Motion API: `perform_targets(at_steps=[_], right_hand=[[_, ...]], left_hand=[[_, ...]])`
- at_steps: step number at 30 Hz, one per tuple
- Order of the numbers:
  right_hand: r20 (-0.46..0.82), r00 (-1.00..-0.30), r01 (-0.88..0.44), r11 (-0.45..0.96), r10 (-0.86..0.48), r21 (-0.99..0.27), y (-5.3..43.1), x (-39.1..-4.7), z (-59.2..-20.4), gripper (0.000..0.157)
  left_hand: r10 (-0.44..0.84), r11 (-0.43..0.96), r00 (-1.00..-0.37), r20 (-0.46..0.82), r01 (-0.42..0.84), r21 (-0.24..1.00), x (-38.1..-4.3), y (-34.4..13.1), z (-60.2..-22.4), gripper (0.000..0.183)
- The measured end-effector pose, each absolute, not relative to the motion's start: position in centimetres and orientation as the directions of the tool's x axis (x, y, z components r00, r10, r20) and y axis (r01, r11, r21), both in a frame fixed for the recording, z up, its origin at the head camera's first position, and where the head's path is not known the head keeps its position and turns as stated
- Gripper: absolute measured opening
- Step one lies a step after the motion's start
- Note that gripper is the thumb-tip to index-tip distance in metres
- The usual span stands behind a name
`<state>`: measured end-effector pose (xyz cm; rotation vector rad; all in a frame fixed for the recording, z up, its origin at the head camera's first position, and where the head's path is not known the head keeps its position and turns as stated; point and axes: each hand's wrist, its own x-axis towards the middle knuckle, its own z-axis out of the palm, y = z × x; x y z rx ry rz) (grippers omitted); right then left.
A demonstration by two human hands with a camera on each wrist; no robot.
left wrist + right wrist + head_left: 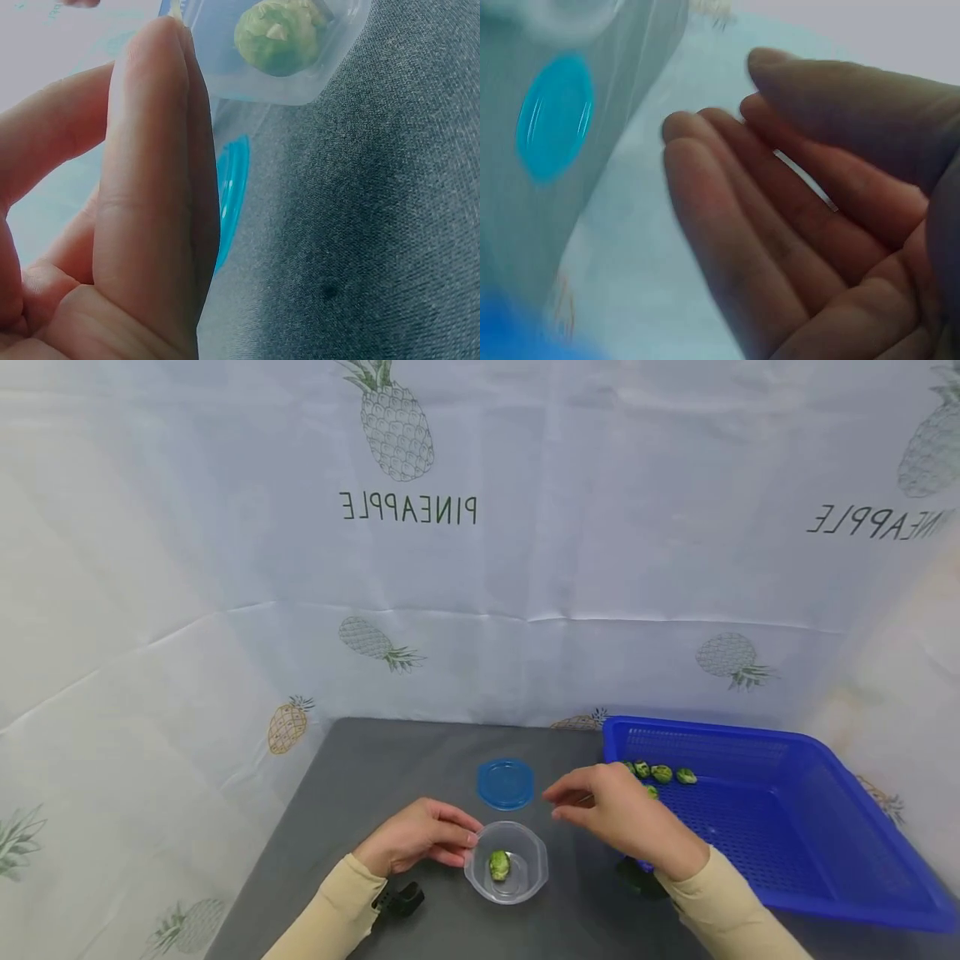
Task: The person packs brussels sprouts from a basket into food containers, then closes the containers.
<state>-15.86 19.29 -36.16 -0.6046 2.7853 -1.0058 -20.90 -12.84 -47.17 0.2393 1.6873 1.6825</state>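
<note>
Transparent plastic is forming a small tub, its corners rounded and its rim lipped; inside the tub, left of its middle, a rounded, leafy green sprout is resting; at the tub's left side, the left hand is pinching the rim between thumb and fingers; right of the tub and slightly beyond it, the right hand is hovering empty, fingers gently bent, thumb apart; just beyond the tub, a blue lid is lying on the grey tabletop; farther right of the tub, a perforated blue plastic basket is holding more sprouts; behind the tub, creased, pineapple-printed cloth is hanging.
</note>
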Motion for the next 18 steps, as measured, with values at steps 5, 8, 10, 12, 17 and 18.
perform_targets(at_steps=[5, 8, 10, 12, 17, 18], right_hand=[[-0.02, -0.936, -0.271, 0.756, -0.351, -0.596, 25.5, -17.2, -35.5, 0.021], [-0.072, -0.948, -0.199, 0.754, -0.31, -0.626, 29.7, -18.3, -36.4, 0.026], [-0.106, -0.952, -0.152, 0.744, -0.288, -0.651, 32.3, -19.0, -37.3, 0.031], [-0.137, -0.954, -0.108, 0.735, -0.265, -0.67, 34.5, -19.6, -38.2, 0.035], [-0.189, -0.958, -0.039, 0.749, -0.217, -0.661, 37.9, -20.6, -40.1, 0.039], [-0.196, -0.956, -0.035, 0.751, -0.217, -0.659, 38.3, -20.7, -40.4, 0.039]], left_hand=[[0.6, 0.134, -0.715, -0.358, -0.352, 0.926, -20.9, -12.8, -47.2, 0.035], [0.598, 0.138, -0.717, -0.357, -0.346, 0.928, -20.8, -12.7, -47.3, 0.036], [0.598, 0.14, -0.718, -0.357, -0.344, 0.928, -20.8, -12.7, -47.3, 0.036], [0.599, 0.141, -0.719, -0.353, -0.339, 0.93, -20.8, -12.6, -47.3, 0.036], [0.602, 0.136, -0.719, -0.347, -0.337, 0.932, -20.7, -12.5, -47.3, 0.037], [0.603, 0.136, -0.717, -0.349, -0.339, 0.931, -20.7, -12.5, -47.3, 0.037]])
